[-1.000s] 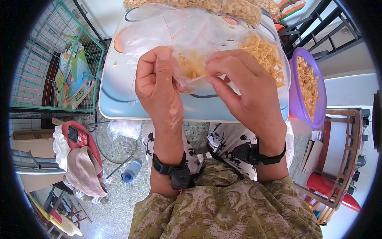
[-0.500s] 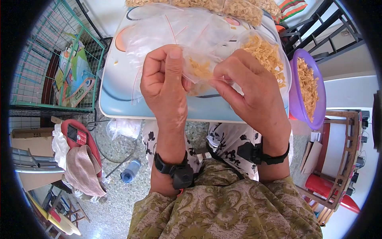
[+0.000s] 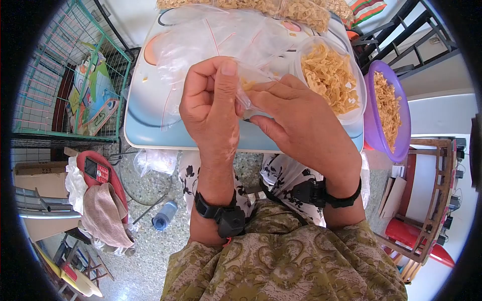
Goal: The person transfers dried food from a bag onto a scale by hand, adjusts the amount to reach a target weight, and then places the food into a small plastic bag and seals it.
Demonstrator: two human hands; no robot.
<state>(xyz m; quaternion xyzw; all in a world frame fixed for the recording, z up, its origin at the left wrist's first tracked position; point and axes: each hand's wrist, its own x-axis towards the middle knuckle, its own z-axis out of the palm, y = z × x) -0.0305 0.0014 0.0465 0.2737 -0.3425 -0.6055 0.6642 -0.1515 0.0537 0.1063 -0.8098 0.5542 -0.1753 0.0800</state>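
A small clear zip bag (image 3: 244,99) with some yellowish dried flakes in it is held above the table's near half. My left hand (image 3: 211,108) pinches its left side, thumb up and fingers curled. My right hand (image 3: 306,123) grips the bag from the right, its fingers laid over the plastic and the thumb below; part of the bag is hidden under them. Behind my hands, several flat zip bags (image 3: 188,42) are spread out. Close to my right hand stands a round whitish tub (image 3: 360,108) of pale yellow flakes (image 3: 331,78).
Filled bags of flakes (image 3: 301,15) line the back of the table (image 3: 155,133). A purple basin (image 3: 374,125) of flakes is at the right. On the left are a green wire cage (image 3: 113,30) and a red stool (image 3: 119,188) bearing a phone (image 3: 97,170) and a cloth (image 3: 108,213).
My right hand has moved left and turned, from pinching the bag's right edge to lying over it. The bag is now more folded between my hands, and more of the tub shows.
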